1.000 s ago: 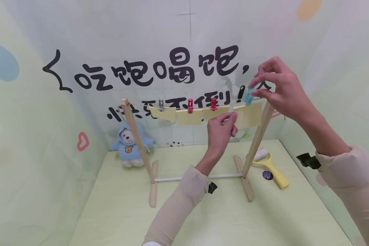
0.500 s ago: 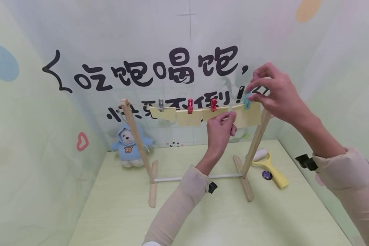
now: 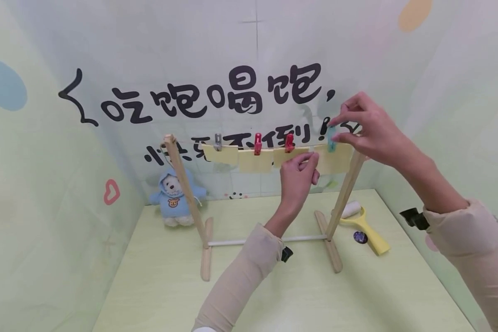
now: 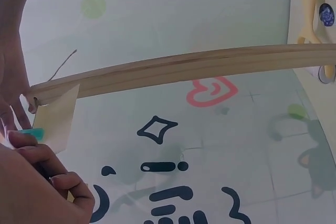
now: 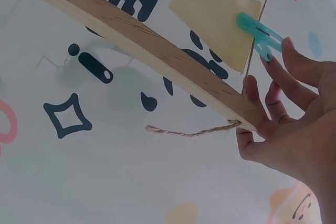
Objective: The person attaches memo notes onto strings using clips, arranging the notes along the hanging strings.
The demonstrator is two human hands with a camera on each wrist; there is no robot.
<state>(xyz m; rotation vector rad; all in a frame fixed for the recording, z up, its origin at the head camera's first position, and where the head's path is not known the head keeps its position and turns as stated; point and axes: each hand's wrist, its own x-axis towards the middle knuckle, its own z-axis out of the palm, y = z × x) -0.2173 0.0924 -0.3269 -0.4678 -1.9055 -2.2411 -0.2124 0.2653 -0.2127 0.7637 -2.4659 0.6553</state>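
Observation:
A teal clothespin (image 3: pixel 331 146) is on the string and the top of the right-hand yellow paper note (image 3: pixel 334 162). My right hand (image 3: pixel 375 131) has thumb and index finger at its two handles, which stand spread apart in the right wrist view, where its nose (image 5: pixel 244 20) lies over the paper. My left hand (image 3: pixel 297 178) pinches that note by its upper left corner. To the left hang several more yellow notes (image 3: pixel 255 162), held by a grey clothespin (image 3: pixel 218 142) and two red clothespins (image 3: pixel 257 144).
The string runs between two wooden posts (image 3: pixel 185 189) of a stand with a white lower bar (image 3: pixel 305 238). Behind the left post sits a blue-hooded plush toy (image 3: pixel 174 203). A yellow-handled lint roller (image 3: pixel 371 235) and a dark round sticker (image 3: pixel 360 237) lie at the right.
My right hand has come left and down with the teal clothespin, from near the right post to farther in along the note's top edge. The left hand stays in place.

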